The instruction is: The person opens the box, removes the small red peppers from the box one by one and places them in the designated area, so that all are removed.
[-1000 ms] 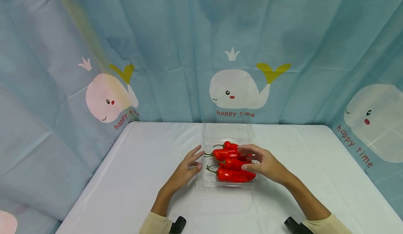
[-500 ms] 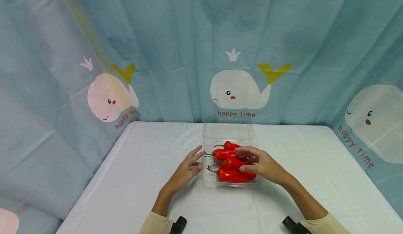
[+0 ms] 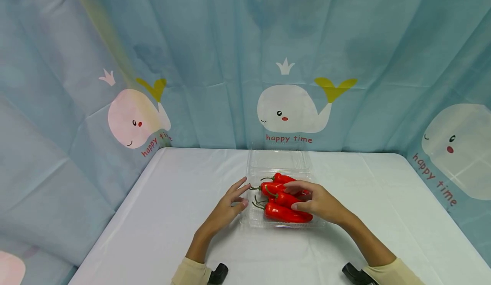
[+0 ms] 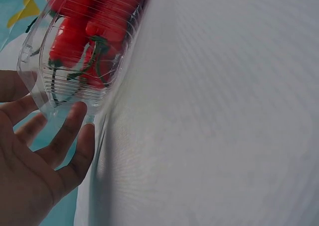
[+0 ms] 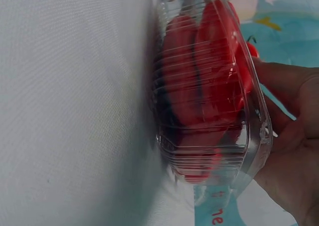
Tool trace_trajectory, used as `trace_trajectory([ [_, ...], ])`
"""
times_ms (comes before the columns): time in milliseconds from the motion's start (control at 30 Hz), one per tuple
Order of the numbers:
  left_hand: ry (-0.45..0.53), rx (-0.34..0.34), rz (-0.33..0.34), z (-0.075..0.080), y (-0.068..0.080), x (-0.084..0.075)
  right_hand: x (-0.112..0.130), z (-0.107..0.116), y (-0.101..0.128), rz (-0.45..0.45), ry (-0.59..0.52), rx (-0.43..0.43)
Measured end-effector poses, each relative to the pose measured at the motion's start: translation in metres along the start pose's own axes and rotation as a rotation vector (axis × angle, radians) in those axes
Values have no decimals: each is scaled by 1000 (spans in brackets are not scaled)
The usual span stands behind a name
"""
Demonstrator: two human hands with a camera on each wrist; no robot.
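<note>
White-clothed table [image 3: 161, 217], clear plastic clamshell tray [image 3: 256, 221] midway along, toward the far edge.
Red peppers [image 3: 281, 211] piled inside; right hand [image 3: 320, 204] curled over them, grasping one; left hand [image 3: 226, 208] relaxed, fingertips on the tray's left wall.

A white cloth covers the worktop [image 3: 161, 217]. Behind and around it hangs a light blue curtain [image 3: 215, 42] printed with white cartoon whales [image 3: 291, 108], each with a yellow tail, a small crown above and red "happy time" lettering [image 3: 289, 139] beneath.
</note>
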State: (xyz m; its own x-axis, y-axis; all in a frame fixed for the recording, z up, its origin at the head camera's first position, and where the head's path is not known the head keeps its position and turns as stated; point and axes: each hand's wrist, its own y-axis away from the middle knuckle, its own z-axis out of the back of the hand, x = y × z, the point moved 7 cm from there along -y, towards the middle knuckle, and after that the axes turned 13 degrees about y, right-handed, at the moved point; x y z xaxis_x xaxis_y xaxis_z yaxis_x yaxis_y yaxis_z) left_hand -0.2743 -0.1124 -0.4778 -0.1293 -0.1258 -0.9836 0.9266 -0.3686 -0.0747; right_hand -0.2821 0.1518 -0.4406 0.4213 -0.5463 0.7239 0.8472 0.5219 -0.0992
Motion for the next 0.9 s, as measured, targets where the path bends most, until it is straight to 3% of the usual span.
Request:
trace_trajectory([
  [500,-12,-4,-10,0,0,0,2,-5,-1,-10,35,-9],
  [900,-10,-3,-7,0,1,-2,5,-2,1,9,121,-73],
])
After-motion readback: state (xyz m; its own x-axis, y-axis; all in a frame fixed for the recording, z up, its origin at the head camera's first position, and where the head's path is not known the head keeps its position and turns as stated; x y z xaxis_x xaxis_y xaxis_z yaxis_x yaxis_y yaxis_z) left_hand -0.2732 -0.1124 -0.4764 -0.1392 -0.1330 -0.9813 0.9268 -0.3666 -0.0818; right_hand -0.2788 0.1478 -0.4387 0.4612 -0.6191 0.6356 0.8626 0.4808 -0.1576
